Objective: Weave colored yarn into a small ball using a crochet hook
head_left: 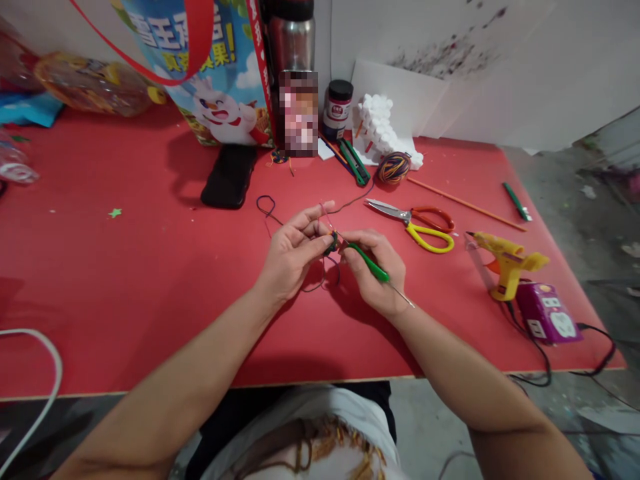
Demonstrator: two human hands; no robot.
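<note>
My left hand [295,253] pinches a small dark crocheted piece [331,244] between thumb and fingers, with yarn running over its raised forefinger. Closed around a crochet hook with a green handle [370,262] is my right hand [377,273]; the hook's front end meets the piece, and its metal rear end points down to the right. A thin dark strand [354,200] leads from the left fingers up toward a multicoloured yarn ball [393,168]. Loose yarn loops hang below the hands, and another loop [266,205] lies at their upper left.
Scissors [417,223] lie right of the hands on the red table [150,300]. Farther right are a yellow glue gun [509,260] and purple power socket [549,313]. Behind stand a phone [229,177], lying flat, a printed bag [215,87], a jar [337,110] and a green cutter [354,162].
</note>
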